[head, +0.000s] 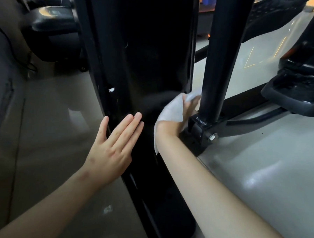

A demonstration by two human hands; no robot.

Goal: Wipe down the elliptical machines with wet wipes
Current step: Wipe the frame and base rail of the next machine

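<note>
White wipe (171,111) over most of gripping right hand (188,108); left hand (113,145) flat on black housing (147,45).

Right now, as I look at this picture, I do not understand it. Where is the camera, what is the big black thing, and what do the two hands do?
There is one picture, taken by a camera worn on the person's head, which looks down at their own bare hands. The big black thing is an elliptical machine, a gym trainer, seen close from the side. Its black post and, further right, a pedal also show. The left hand lies open and flat on the machine's black side. The right hand reaches in next to the post and has a white wet wipe in its grip. Below is a shiny grey floor.
</note>
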